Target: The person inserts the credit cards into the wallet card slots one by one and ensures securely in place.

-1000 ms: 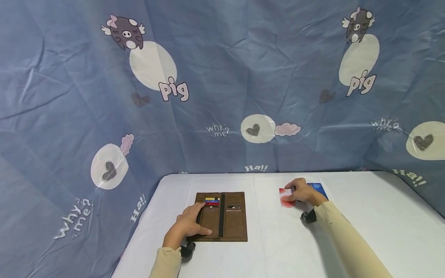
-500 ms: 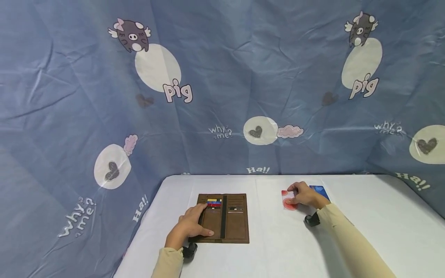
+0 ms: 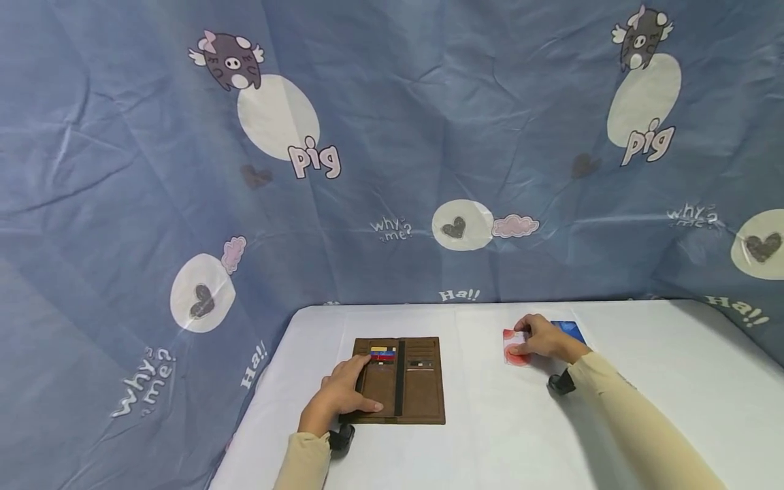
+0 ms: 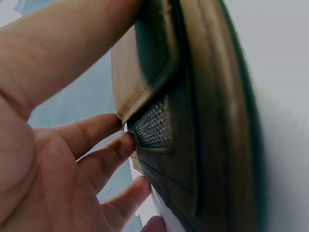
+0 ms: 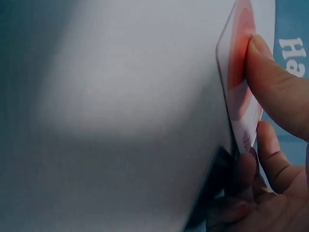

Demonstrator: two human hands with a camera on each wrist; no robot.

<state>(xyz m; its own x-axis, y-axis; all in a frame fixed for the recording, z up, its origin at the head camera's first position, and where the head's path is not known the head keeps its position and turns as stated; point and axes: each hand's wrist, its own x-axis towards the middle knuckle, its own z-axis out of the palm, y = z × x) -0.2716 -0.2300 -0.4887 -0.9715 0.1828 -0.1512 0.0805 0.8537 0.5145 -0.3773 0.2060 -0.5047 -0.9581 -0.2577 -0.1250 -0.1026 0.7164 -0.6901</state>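
A brown wallet (image 3: 422,397) lies spread flat on the white table, with a dark elastic band down its middle. Bright yellow, blue and red cards (image 3: 382,353) show in its left slots. My left hand (image 3: 339,393) rests over the wallet's left side, thumb low on the leather and fingers spread along the edge. In the left wrist view those fingertips touch a mesh-windowed part of it. To the right, my right hand (image 3: 547,338) pinches a red-and-white card (image 3: 514,355) low at the table, thumb on its printed face and fingers curled at its edge.
A blue card (image 3: 569,330) lies on the table (image 3: 484,435) just behind the right hand, partly hidden by it. A blue patterned curtain (image 3: 392,170) hangs behind the table and along its left side.
The whole head view has shifted slightly. Both hands keep their places, the left on the wallet and the right at the red-and-white card.
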